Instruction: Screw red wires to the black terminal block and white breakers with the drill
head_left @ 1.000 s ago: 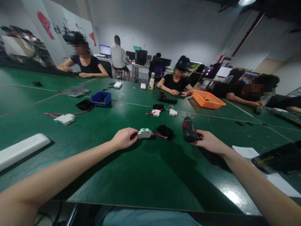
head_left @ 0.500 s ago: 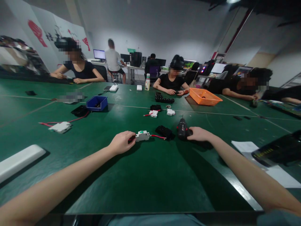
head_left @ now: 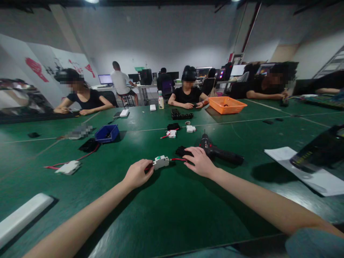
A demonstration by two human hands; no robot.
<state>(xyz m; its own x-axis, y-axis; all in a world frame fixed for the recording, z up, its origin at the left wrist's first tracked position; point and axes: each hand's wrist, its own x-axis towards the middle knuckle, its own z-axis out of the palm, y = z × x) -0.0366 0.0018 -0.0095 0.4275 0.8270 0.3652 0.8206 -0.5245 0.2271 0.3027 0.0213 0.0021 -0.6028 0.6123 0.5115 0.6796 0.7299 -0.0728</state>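
In the head view, my left hand (head_left: 138,174) is closed at the left end of a white circuit breaker (head_left: 161,162) with a green toggle. Something dark red shows between these fingers. A red wire (head_left: 177,159) runs out of the breaker's right side. My right hand (head_left: 200,162) is open, fingers apart, around the wire's free end; whether it touches the wire I cannot tell. Partly behind those fingers lies a black object (head_left: 180,151). A black power drill (head_left: 224,155) lies on its side just beyond my right hand, its bit pointing away from me.
More white breakers (head_left: 68,167) with red wires lie at the left and beyond my hands. A blue bin (head_left: 106,133) and an orange basket (head_left: 228,105) stand farther off. Paper (head_left: 279,153) and a dark bottle-like object (head_left: 313,152) are right. Co-workers sit across the green table (head_left: 150,218).
My right hand has let go of the drill and moved left to the red wire's end. The drill now lies on the table. My left hand stays on the breaker; the view has shifted.
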